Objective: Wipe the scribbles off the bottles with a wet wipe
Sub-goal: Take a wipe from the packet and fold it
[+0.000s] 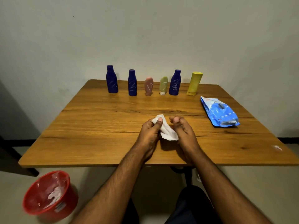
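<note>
1. Six scribbled bottles [153, 83] stand in a row at the wooden table's [97, 123] 12 o'clock edge.
2. Left hand [149, 133] pinches a white wet wipe [166, 130] with its thumb; right hand [184, 130], fingers curled, grips the wipe's lower end.
3. Blue wipes pack [220, 112] lies at 2 o'clock.

You look forward and down from head height, close over your own forearms, across the wooden table [100, 120] toward the far wall [145, 34]; only this one view exists.

Three dark-blue bottles [132, 82], white scribbles; one pink [148, 86], one pale green [163, 85], one yellow [194, 83]. White wipe [166, 130], blue pack [219, 112], red bucket [50, 195].
</note>
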